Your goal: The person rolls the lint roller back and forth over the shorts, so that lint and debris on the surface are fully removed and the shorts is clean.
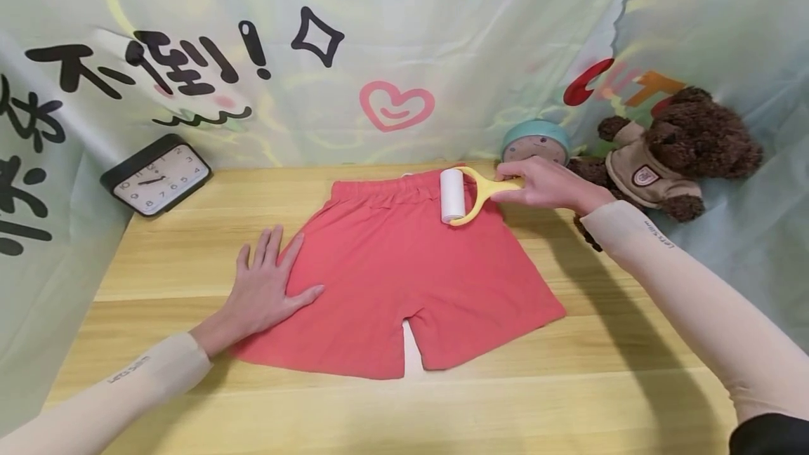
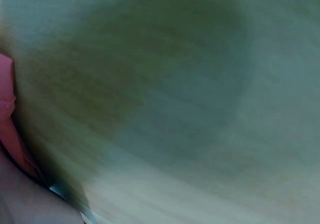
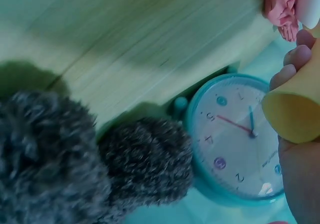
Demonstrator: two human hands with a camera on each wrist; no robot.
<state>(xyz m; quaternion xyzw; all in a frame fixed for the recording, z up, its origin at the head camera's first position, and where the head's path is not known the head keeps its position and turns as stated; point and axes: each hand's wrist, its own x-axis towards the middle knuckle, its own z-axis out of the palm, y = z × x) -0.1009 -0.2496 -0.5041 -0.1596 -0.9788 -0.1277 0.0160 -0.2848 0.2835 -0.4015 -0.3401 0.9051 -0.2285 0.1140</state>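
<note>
1. Across the counter (image 1: 480, 406), red shorts (image 1: 379, 265) lie flat; the splayed left hand (image 1: 265, 293) rests on one edge, holding nothing.
2. Beyond, the right hand (image 1: 546, 182) grips a roller (image 1: 452, 195) at their waist; rolling seems underway, coverage unclear.
3. Behind, a teal clock (image 1: 536, 142) and teddy bear (image 1: 670, 149) crowd that hand; a black-framed clock (image 1: 158, 177) stands left.

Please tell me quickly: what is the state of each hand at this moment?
Left hand: open, resting partly on the shorts.
Right hand: closed, holding the roller by its handle.
</note>
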